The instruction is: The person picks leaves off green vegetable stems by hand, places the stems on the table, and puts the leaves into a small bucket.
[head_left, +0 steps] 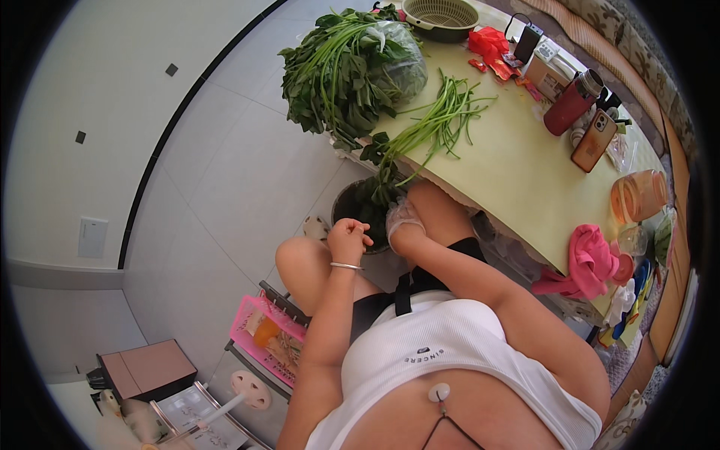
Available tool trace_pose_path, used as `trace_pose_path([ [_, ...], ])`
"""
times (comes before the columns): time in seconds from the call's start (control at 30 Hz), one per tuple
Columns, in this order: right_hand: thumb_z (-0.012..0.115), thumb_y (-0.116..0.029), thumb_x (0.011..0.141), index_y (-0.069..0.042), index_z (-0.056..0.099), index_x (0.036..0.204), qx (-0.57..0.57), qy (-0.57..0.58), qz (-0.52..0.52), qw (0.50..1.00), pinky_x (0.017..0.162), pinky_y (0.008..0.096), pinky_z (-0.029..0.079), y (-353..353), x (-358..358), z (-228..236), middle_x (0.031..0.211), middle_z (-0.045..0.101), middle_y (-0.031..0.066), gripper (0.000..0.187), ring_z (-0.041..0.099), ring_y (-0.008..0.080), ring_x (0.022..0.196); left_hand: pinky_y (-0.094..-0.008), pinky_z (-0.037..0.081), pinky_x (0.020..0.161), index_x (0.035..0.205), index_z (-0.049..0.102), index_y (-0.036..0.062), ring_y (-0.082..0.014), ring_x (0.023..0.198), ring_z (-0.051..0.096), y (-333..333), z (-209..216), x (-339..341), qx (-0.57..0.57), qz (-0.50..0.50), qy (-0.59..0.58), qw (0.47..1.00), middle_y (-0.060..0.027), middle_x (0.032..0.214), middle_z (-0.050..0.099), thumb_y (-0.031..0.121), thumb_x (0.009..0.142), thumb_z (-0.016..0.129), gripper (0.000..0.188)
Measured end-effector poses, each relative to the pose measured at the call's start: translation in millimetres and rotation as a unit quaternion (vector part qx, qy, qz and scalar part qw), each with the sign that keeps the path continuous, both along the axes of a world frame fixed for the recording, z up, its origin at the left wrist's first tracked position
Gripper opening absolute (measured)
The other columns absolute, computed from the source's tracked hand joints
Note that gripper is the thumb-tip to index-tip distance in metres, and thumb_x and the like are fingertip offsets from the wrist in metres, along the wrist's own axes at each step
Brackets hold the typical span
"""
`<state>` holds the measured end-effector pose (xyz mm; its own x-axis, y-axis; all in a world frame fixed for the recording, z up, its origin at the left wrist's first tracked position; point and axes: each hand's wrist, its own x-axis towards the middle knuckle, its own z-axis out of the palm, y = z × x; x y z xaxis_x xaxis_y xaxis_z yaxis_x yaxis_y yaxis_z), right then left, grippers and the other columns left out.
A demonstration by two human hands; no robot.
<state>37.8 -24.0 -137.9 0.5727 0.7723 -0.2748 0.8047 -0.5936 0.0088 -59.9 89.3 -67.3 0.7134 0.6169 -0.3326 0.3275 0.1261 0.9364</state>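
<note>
My left hand (349, 239), bare and with a bangle at the wrist, is closed above the near rim of a dark bin (346, 204). Its fingers curl inward, and whatever they may hold does not show. A clear plastic glove covers my right hand (405, 217), which is at the bin's right side by my knee; its fingers are blurred and partly hidden. Dark green leaves (381, 190) hang over and into the bin, close to the right hand. Long green stems (442, 120) lie on the table edge above it. A big leafy bunch (341, 82), partly in clear plastic, sits at the table's left end.
The pale yellow table (517, 180) carries a colander (441, 16), red wrappers (491, 46), a dark red flask (573, 103), a propped phone (595, 141), an orange-tinted jar (638, 196) and a pink cloth (585, 262). A pink basket (268, 334) stands at my left.
</note>
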Motion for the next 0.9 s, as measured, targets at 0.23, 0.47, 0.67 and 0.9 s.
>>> trace_pose_path([
  [0.23,0.069,-0.017,0.074,-0.006,0.070,0.103,0.009,0.102,-0.059,0.993,0.093,0.0373,0.043,10.4,4.8,37.9,0.108,0.067,0.0134,0.031,0.062,0.0276,0.105,-0.0234,0.046,0.045,0.082,0.066,-0.0014,-0.0110,0.053,0.062,-22.6,-4.3,0.6,0.090,-0.122,0.079,0.985,-0.0055,0.066,0.065,0.004,0.078,0.065,0.007],
  [0.47,0.060,-0.018,0.082,-0.007,0.072,0.097,-0.012,0.150,-0.083,0.985,0.086,0.0358,0.046,11.2,11.3,18.2,0.108,0.068,0.0102,0.023,0.064,0.0258,0.100,-0.0240,0.047,0.044,0.080,0.065,-0.0025,-0.0123,0.049,0.060,-33.6,3.7,7.9,0.067,-0.054,0.064,0.994,-0.0069,0.064,0.064,0.003,0.080,0.062,0.006],
  [0.67,0.058,-0.025,0.081,-0.010,0.072,0.100,-0.006,0.210,-0.017,0.977,0.088,0.0364,0.045,4.6,2.3,33.1,0.110,0.067,0.0110,0.028,0.064,0.0258,0.101,-0.0252,0.048,0.044,0.083,0.059,-0.0007,-0.0144,0.048,0.058,-32.2,-6.6,-0.6,-0.109,0.032,0.033,0.993,-0.0069,0.064,0.060,0.000,0.082,0.058,0.002],
  [0.9,0.053,-0.031,0.083,-0.007,0.068,0.112,-0.027,0.153,-0.008,0.988,0.108,0.0517,0.019,7.5,0.2,50.9,0.124,0.060,0.0166,0.041,0.050,0.0351,0.121,-0.0269,0.049,0.047,0.085,0.055,0.0009,-0.0133,0.052,0.056,-29.8,-29.0,1.0,0.022,-0.038,0.004,0.999,-0.0053,0.065,0.058,-0.001,0.075,0.057,0.010],
])
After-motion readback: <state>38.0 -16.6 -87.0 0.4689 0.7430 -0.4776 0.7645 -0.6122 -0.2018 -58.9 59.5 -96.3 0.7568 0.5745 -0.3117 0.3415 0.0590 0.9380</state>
